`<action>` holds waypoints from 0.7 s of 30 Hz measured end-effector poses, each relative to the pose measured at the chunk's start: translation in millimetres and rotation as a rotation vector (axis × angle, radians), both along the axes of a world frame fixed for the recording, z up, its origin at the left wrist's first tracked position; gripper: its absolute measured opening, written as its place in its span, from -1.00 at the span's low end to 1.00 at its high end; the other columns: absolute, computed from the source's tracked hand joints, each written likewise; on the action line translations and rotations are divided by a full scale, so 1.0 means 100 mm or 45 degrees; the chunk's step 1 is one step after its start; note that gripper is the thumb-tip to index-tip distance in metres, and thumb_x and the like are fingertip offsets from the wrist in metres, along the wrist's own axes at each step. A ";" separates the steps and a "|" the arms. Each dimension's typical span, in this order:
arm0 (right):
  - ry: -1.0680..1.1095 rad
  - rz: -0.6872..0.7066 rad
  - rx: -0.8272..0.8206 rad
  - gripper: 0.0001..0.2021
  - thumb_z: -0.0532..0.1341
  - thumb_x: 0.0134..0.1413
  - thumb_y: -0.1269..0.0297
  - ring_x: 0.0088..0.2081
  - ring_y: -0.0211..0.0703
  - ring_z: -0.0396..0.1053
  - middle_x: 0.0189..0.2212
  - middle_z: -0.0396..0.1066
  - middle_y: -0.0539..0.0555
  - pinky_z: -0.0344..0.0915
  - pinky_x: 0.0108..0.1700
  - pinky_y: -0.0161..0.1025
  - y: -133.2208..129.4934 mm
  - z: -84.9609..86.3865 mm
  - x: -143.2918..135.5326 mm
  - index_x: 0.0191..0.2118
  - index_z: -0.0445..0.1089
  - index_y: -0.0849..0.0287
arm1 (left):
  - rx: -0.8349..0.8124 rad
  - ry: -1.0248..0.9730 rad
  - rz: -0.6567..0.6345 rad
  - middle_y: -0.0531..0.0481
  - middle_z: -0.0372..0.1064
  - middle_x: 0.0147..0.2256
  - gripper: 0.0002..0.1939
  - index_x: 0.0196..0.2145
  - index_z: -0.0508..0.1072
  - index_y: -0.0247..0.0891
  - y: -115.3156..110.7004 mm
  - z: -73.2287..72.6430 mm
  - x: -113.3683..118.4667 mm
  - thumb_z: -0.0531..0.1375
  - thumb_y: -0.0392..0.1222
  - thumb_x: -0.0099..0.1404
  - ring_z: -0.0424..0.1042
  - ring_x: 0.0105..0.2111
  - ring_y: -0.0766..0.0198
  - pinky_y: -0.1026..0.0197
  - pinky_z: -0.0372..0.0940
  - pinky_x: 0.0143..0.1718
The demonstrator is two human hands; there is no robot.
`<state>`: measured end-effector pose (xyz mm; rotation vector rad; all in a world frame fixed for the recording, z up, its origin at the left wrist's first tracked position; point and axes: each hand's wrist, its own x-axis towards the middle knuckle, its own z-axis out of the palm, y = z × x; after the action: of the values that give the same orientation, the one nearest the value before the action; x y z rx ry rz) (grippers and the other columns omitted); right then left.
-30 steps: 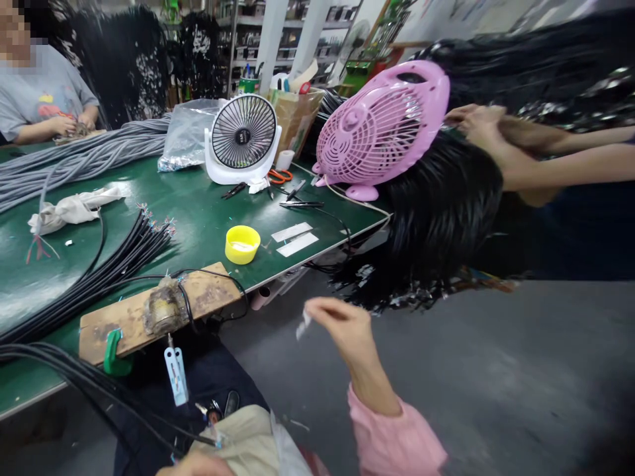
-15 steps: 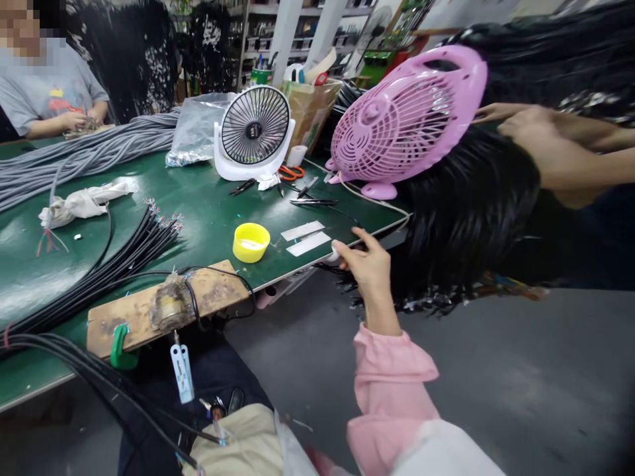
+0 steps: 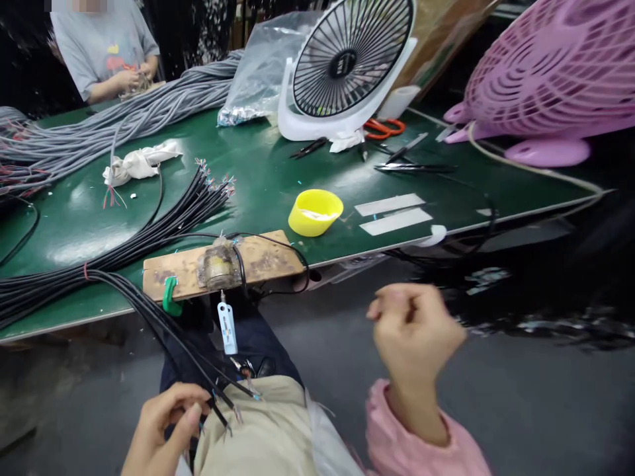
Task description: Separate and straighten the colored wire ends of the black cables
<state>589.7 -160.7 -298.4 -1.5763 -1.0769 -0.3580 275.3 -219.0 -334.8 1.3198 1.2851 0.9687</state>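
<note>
My left hand point(image 3: 166, 426) is low in the view, beside the stripped ends of several black cables point(image 3: 198, 360) that hang over my lap. Its fingers are curved, with thumb and forefinger slightly apart, close to one cable end. Out past the table edge, my right hand point(image 3: 414, 330) is raised with its fingers curled in; whatever they may hold is hidden. Nearer the table's middle, a wooden board point(image 3: 265, 258) carries a round, worn metal fixture point(image 3: 218, 266), and a light-blue clip-like piece point(image 3: 227, 328) hangs from it. A green clamp point(image 3: 171, 297) grips the board's left end.
A yellow cup point(image 3: 315, 213) stands near white strips point(image 3: 395, 221). Behind are a white fan point(image 3: 342, 69), orange scissors point(image 3: 384, 127), tweezers point(image 3: 414, 168) and a pink fan point(image 3: 546, 73). Grey cables point(image 3: 163, 99) lie at the back left, where a person point(image 3: 109, 59) works.
My right hand has drawn back from the white piece at the table edge, and its fingers have curled in. My left hand has come into view by the cable ends. The view has shifted left.
</note>
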 end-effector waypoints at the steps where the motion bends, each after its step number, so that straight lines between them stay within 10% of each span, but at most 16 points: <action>1: -0.035 0.143 -0.043 -0.77 0.07 0.13 0.20 -0.70 -0.21 0.23 -0.73 0.25 0.00 0.14 -0.58 -0.31 -0.06 -0.06 -0.14 -0.49 0.28 0.15 | -0.007 -0.016 0.067 -0.04 0.42 -0.44 -0.54 -0.34 0.58 -0.26 0.01 -0.01 0.02 0.24 0.24 0.22 0.30 -0.51 0.39 0.44 0.28 -0.47; 7: 0.055 0.862 -0.196 -0.71 0.11 0.24 0.34 -0.71 -0.33 0.25 -0.73 0.25 -0.07 0.20 -0.60 -0.44 -0.17 -0.35 -0.73 -0.54 0.23 0.16 | 0.184 0.046 0.077 -0.08 0.47 -0.46 -0.62 -0.33 0.59 -0.31 0.15 -0.08 0.00 0.25 0.11 0.25 0.38 -0.55 0.36 0.44 0.29 -0.56; 14: 0.138 1.077 -0.262 -0.70 0.12 0.23 0.37 -0.69 -0.35 0.25 -0.70 0.29 -0.04 0.19 -0.62 -0.46 -0.14 -0.41 -0.85 -0.56 0.31 0.22 | 0.381 0.162 0.152 -0.05 0.48 -0.45 -0.75 -0.29 0.58 -0.29 0.17 -0.19 -0.03 0.21 -0.05 0.31 0.43 -0.53 0.36 0.45 0.34 -0.51; 21: 0.231 1.628 -0.372 -0.57 0.15 0.29 -0.03 -0.41 -0.24 0.44 -0.28 0.51 0.13 0.41 -0.36 -0.36 -0.28 -0.49 -0.95 0.11 0.42 0.13 | 0.997 0.408 0.273 0.02 0.48 -0.45 -0.89 -0.35 0.54 -0.28 0.46 0.20 -0.04 0.20 -0.30 0.29 0.46 -0.51 0.39 0.47 0.35 -0.47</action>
<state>494.2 -188.5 -347.5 -0.8428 -1.7832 0.8121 270.9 -173.0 -314.7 2.0224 1.3563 1.5526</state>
